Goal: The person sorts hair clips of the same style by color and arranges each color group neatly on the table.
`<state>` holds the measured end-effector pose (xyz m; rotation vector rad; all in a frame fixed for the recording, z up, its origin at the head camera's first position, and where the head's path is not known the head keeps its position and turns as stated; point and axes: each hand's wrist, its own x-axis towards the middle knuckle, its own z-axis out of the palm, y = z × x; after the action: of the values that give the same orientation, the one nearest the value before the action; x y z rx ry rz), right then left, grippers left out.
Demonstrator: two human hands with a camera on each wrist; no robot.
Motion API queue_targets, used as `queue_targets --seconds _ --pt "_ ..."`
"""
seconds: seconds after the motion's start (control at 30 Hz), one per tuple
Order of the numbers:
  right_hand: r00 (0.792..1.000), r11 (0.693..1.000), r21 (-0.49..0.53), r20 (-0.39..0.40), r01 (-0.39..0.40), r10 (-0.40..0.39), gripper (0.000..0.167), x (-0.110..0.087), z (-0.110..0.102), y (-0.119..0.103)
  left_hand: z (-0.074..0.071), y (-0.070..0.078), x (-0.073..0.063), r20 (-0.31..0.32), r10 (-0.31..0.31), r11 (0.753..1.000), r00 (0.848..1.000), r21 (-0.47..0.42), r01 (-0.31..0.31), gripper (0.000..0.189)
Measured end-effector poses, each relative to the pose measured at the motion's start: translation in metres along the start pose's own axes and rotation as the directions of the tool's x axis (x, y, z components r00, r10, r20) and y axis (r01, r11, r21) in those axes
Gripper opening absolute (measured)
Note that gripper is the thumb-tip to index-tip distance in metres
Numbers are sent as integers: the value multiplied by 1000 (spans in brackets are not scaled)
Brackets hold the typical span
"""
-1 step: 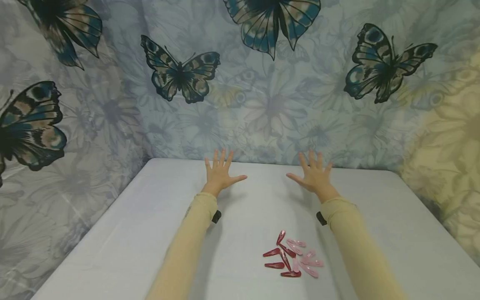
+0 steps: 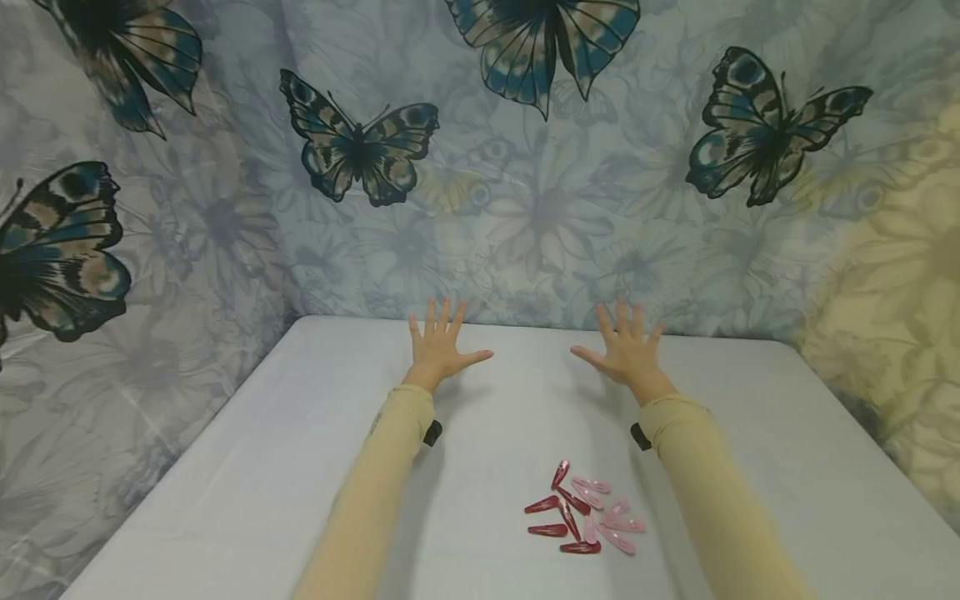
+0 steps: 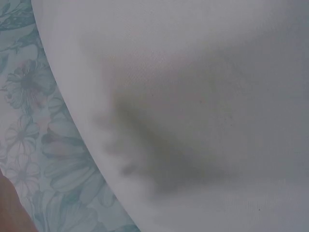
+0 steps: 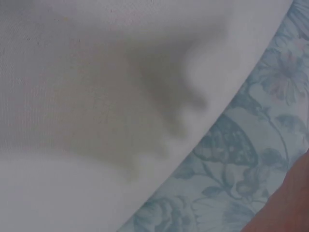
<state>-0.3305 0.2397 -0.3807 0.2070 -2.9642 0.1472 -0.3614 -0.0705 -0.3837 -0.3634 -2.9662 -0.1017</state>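
My left hand is stretched out over the far part of the white table, fingers straight and spread, with nothing in it. The right hand mirrors it on the other side, also spread and holding nothing. Soft hand shadows fall on the tabletop in both wrist views, where only a sliver of each hand shows at a lower corner. Well behind the hands, nearer the body, lies a loose cluster of snap hair clips: several dark red ones on the left, several pink ones on the right.
A floral cloth with butterflies hangs close behind the table's far edge and along both sides. Yellow sleeves cover the forearms, and a small black device sits under each wrist.
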Motion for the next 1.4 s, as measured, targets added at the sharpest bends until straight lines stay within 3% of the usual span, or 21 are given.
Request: queue_targets --seconds 0.2,0.53,0.67,0.87,0.93,1.0,1.17,1.3,1.4 --pt "1000 1000 -3 27 -4 4 92 1 -3 0 -2 3 2 2 1 1000 1000 25 -1 99" --pt "999 1000 -2 27 -17 17 92 -1 -12 3 -6 5 5 -40 18 999 999 -37 -19 99" --pt "1000 1000 -5 -29 -9 9 94 -6 -13 -5 -11 10 0 -72 28 989 997 -140 -38 96" --pt "995 992 122 -103 16 -3 91 -16 -20 -23 -26 23 -14 -173 56 949 983 -296 -106 90" --pt "992 985 166 -126 38 -17 89 -19 -22 -26 -31 26 -19 -229 60 921 971 -361 -143 87" --pt "986 975 209 -160 74 -41 87 -23 -24 -28 -33 27 -24 -296 67 878 953 -437 -197 84" --pt "963 902 364 -215 232 -162 76 -41 -25 -29 -29 31 -42 -427 76 722 901 -600 -346 81" --pt "958 834 473 -161 285 -236 68 -60 -23 -30 -22 34 -65 -455 90 599 886 -686 -413 73" --pt "963 806 526 -150 269 -224 63 -72 -22 -33 -20 36 -80 -478 92 536 874 -716 -448 61"
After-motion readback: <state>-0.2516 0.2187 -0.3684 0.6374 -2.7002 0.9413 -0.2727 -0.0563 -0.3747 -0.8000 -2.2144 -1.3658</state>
